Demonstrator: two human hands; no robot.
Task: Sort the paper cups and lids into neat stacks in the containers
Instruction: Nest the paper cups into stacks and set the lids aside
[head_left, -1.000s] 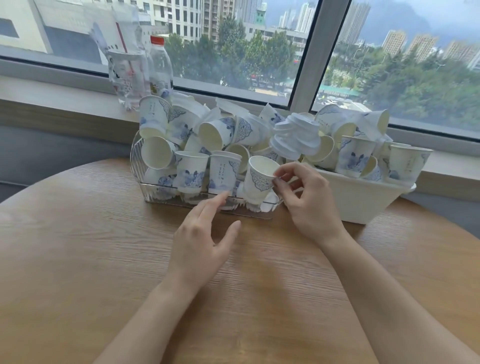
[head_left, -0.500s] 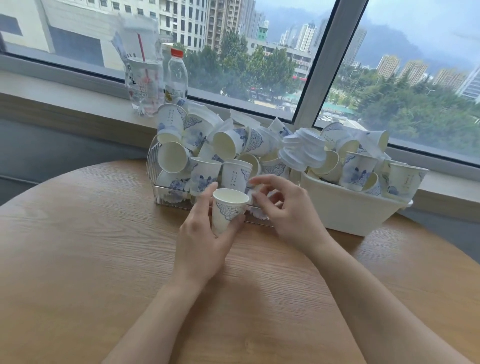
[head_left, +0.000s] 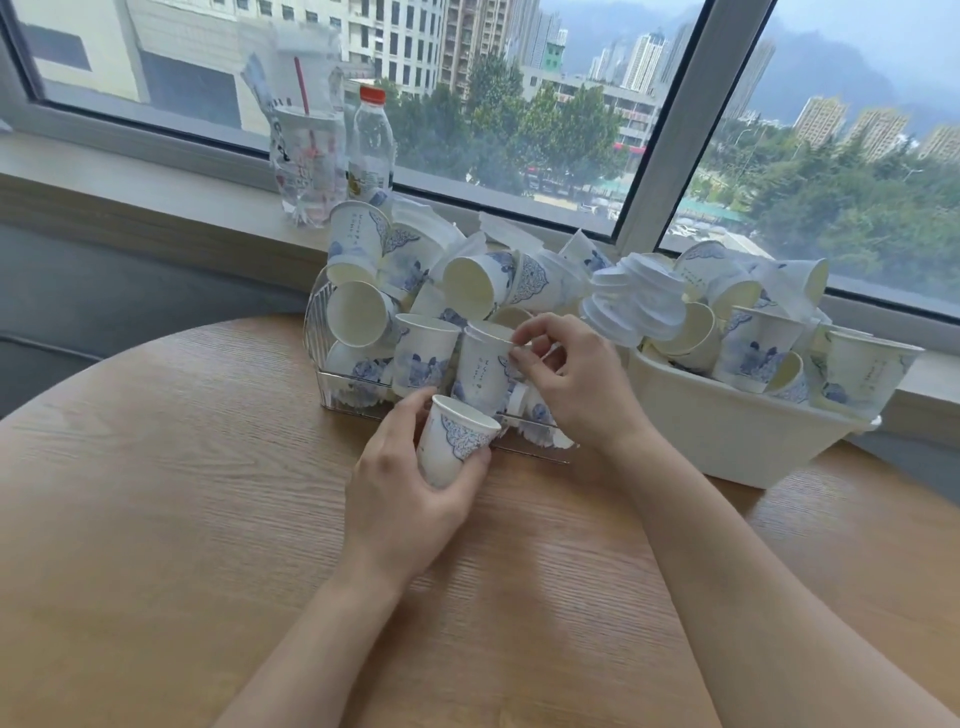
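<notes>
My left hand (head_left: 410, 493) grips a white paper cup with blue print (head_left: 452, 444), upright just above the wooden table. My right hand (head_left: 571, 384) pinches the rim of a second upright cup (head_left: 483, 369) at the front of the clear ribbed container (head_left: 318, 332). That container is heaped with several jumbled cups. A tilted stack of white lids (head_left: 636, 299) lies between it and the cream plastic tub (head_left: 727, 431), which holds several more cups.
The round wooden table (head_left: 182, 519) stretches in front of both containers. On the window sill behind stand a clear plastic cup with a red straw (head_left: 306, 161) and a water bottle with a red cap (head_left: 371, 145).
My right hand passed a cup to my left hand, which now holds it. The right hand has reached back and taken the rim of another cup in the clear container.
</notes>
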